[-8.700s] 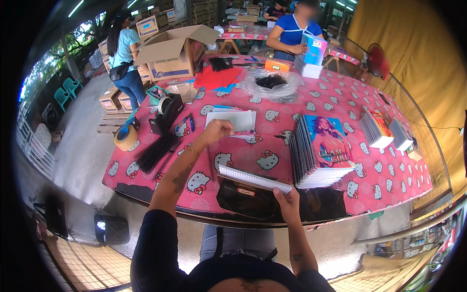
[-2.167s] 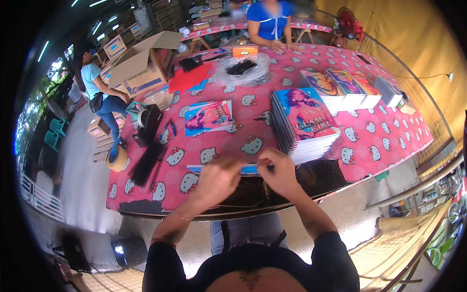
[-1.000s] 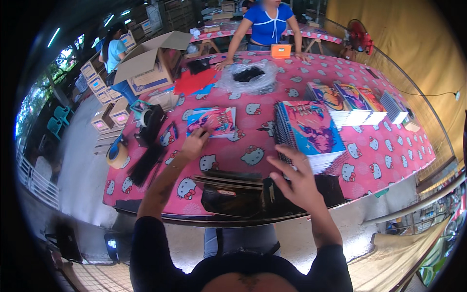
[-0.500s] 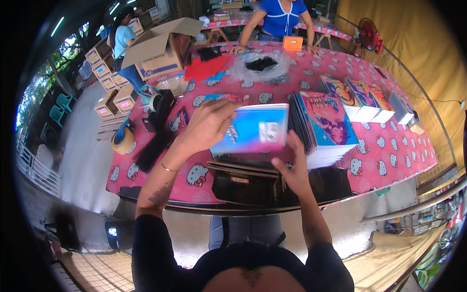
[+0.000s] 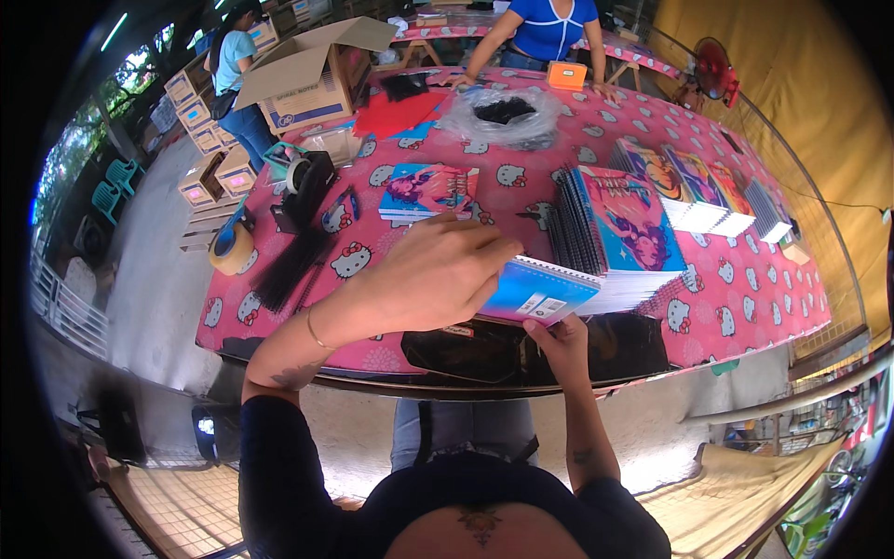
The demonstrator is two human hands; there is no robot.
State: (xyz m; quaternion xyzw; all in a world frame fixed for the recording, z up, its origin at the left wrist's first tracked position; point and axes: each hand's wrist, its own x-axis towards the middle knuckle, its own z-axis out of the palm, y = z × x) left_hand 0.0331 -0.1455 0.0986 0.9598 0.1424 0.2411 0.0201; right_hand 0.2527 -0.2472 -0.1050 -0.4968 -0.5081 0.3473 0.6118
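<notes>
A blue spiral notebook (image 5: 551, 289) with a white label on its back cover is held tilted near the table's front edge. My left hand (image 5: 456, 265) is closed over its upper left part, the fingertips partly hidden. At its lower edge, my right hand (image 5: 563, 343) pinches it between thumb and fingers. Just right of it stands a tall stack of spiral notebooks (image 5: 631, 224) with pink and blue covers. Beyond my left hand lies a small pile of similar notebooks (image 5: 428, 189). A black case-like thing (image 5: 456, 352) lies beneath my hands at the edge.
More notebook stacks (image 5: 694, 191) line the table's right side. At left are a tape dispenser (image 5: 303, 186), a tape roll (image 5: 231, 250) and black binding strips (image 5: 291, 270). Farther back sit an open carton (image 5: 303, 88), red sheets (image 5: 400, 114) and a plastic bag (image 5: 531, 129). Two people stand beyond.
The blue notebook has moved right and toward me and is now tilted beside the tall stack. My left hand followed it, and my right hand now pinches its lower edge.
</notes>
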